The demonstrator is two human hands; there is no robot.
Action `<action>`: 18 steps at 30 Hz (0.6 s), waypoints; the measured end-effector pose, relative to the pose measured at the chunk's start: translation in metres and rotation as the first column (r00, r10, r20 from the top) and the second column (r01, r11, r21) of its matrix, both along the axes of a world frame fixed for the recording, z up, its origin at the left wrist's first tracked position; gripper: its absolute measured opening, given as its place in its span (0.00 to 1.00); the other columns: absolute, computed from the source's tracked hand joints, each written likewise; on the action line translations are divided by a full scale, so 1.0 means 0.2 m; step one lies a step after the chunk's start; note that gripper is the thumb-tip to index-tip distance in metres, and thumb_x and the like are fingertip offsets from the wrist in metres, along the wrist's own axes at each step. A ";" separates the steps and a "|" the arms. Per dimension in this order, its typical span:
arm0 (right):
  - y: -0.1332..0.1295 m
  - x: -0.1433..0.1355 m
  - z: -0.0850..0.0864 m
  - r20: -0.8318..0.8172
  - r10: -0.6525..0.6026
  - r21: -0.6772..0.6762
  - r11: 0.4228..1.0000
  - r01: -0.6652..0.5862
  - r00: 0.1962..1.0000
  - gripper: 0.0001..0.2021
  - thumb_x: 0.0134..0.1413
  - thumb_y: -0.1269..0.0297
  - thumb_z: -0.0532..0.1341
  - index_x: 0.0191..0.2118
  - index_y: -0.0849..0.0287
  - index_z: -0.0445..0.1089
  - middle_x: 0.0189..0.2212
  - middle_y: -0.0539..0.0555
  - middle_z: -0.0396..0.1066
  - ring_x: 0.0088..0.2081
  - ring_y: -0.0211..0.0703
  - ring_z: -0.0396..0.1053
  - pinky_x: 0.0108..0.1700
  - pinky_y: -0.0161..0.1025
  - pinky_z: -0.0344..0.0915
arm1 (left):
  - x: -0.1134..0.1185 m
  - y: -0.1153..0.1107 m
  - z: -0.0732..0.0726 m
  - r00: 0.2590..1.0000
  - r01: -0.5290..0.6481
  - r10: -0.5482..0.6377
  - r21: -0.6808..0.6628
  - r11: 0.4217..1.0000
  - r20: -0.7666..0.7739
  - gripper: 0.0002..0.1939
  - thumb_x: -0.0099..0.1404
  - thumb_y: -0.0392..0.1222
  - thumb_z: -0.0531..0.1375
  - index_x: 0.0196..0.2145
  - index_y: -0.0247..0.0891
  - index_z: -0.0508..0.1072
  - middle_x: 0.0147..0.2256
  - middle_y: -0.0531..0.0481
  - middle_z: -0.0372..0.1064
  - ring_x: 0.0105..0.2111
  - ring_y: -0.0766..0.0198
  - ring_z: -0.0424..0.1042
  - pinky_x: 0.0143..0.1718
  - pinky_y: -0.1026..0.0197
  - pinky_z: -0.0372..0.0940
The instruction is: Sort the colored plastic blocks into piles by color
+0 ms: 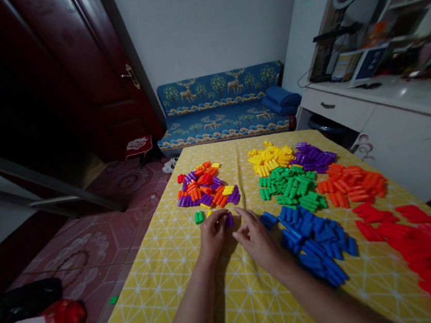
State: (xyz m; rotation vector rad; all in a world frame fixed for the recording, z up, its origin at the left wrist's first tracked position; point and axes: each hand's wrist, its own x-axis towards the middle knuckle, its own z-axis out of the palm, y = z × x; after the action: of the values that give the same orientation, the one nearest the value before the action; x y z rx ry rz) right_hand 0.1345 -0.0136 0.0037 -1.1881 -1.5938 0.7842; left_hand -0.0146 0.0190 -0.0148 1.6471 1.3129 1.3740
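My left hand (213,234) is closed on a small purple plastic piece (229,219), which sticks out past its fingertips. Just to the right, my right hand (254,237) has its thumb and fingers apart, and nothing shows between them. Beyond the left hand lies a mixed pile (206,186) of orange, red, purple and yellow pieces. A green piece (199,217) sits close to the left hand's far side. Blue pieces (314,241) are heaped beside my right hand, with green pieces (290,185) farther out.
Yellow pieces (271,157), purple pieces (314,157), orange pieces (352,183) and red pieces (427,246) form separate heaps on the right. The patterned yellow tablecloth (164,292) covers the table. A blue sofa (225,113) stands behind, a white cabinet (411,139) at right.
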 end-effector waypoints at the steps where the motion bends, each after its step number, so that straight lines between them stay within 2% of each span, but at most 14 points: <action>1: 0.00 -0.04 -0.04 -0.015 -0.011 -0.021 1.000 0.010 1.000 0.30 0.49 0.72 0.59 0.60 0.52 0.63 0.51 0.58 0.70 0.33 0.40 0.73 0.36 0.40 0.74 | 0.00 0.00 0.00 0.998 0.001 0.002 -0.039 0.999 0.070 0.10 0.64 0.41 0.60 0.41 0.38 0.78 0.39 0.45 0.79 0.40 0.57 0.77 0.44 0.54 0.70; 4: 0.02 -0.09 -0.12 -0.038 -0.060 -0.019 0.998 0.060 0.997 0.29 0.50 0.71 0.60 0.60 0.49 0.63 0.54 0.56 0.70 0.48 0.48 0.73 0.46 0.46 0.73 | 0.02 -0.01 -0.02 0.969 0.054 -0.021 -0.126 0.991 0.245 0.13 0.60 0.43 0.64 0.42 0.36 0.76 0.34 0.46 0.78 0.35 0.59 0.77 0.39 0.58 0.71; 6: 0.03 -0.09 -0.16 -0.054 -0.068 -0.021 0.998 0.067 0.996 0.25 0.52 0.70 0.60 0.57 0.50 0.66 0.53 0.55 0.72 0.54 0.49 0.70 0.53 0.48 0.70 | 0.02 -0.01 -0.02 0.961 0.082 -0.039 -0.145 0.986 0.273 0.13 0.58 0.43 0.66 0.40 0.35 0.76 0.32 0.47 0.78 0.32 0.60 0.77 0.37 0.59 0.71; 9: 0.04 -0.08 -0.18 -0.106 -0.088 -0.103 0.992 0.077 0.991 0.21 0.53 0.67 0.59 0.54 0.54 0.67 0.48 0.57 0.74 0.49 0.49 0.72 0.51 0.47 0.70 | 0.03 -0.01 0.02 0.991 0.050 -0.037 -0.107 0.993 0.126 0.08 0.58 0.42 0.65 0.33 0.35 0.77 0.30 0.47 0.76 0.31 0.61 0.75 0.34 0.62 0.69; 12: 0.04 -0.08 -0.17 -0.158 -0.159 -0.130 0.982 0.139 0.974 0.20 0.52 0.64 0.60 0.52 0.58 0.67 0.44 0.57 0.75 0.44 0.48 0.74 0.47 0.45 0.70 | 0.03 -0.04 0.13 0.997 -0.071 0.072 0.087 0.994 -0.015 0.06 0.62 0.41 0.63 0.30 0.36 0.77 0.30 0.48 0.75 0.31 0.62 0.74 0.32 0.63 0.68; 14: 0.03 -0.08 -0.15 -0.159 -0.180 -0.122 0.979 0.162 0.971 0.19 0.51 0.63 0.61 0.50 0.58 0.67 0.40 0.56 0.76 0.40 0.46 0.74 0.44 0.42 0.70 | 0.03 -0.14 0.20 0.985 -0.163 0.170 0.290 0.943 0.002 0.06 0.64 0.40 0.61 0.30 0.38 0.76 0.30 0.49 0.74 0.32 0.62 0.74 0.34 0.61 0.69; 15: 0.03 -0.08 -0.15 -0.154 -0.183 -0.123 0.979 0.165 0.971 0.19 0.50 0.63 0.62 0.50 0.58 0.68 0.38 0.55 0.76 0.38 0.46 0.73 0.42 0.41 0.70 | 0.02 -0.23 0.21 0.979 -0.198 0.201 0.367 0.909 0.030 0.05 0.65 0.39 0.60 0.32 0.38 0.76 0.31 0.49 0.74 0.33 0.61 0.74 0.38 0.58 0.70; 16: 0.03 -0.08 -0.14 -0.144 -0.186 -0.130 0.977 0.168 0.972 0.18 0.50 0.63 0.62 0.49 0.57 0.68 0.36 0.54 0.75 0.36 0.45 0.73 0.40 0.40 0.70 | 0.00 -0.34 0.21 0.968 -0.250 0.238 0.446 0.860 0.083 0.05 0.66 0.40 0.59 0.34 0.39 0.76 0.32 0.48 0.74 0.35 0.59 0.74 0.39 0.54 0.71; 18: 0.02 -0.09 -0.14 -0.124 -0.187 -0.149 0.974 0.168 0.974 0.18 0.50 0.63 0.62 0.49 0.55 0.69 0.35 0.52 0.75 0.35 0.44 0.72 0.37 0.38 0.69 | -0.07 -0.62 0.17 0.961 -0.263 0.267 0.556 0.789 0.076 0.06 0.66 0.41 0.59 0.40 0.42 0.76 0.38 0.45 0.75 0.39 0.55 0.74 0.38 0.51 0.72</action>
State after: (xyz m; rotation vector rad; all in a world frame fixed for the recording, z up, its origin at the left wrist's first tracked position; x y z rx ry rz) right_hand 0.1174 -0.0088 -0.0245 -1.3264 -1.3176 0.8504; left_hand -0.0296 -0.1048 0.0194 1.8806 1.2469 2.0860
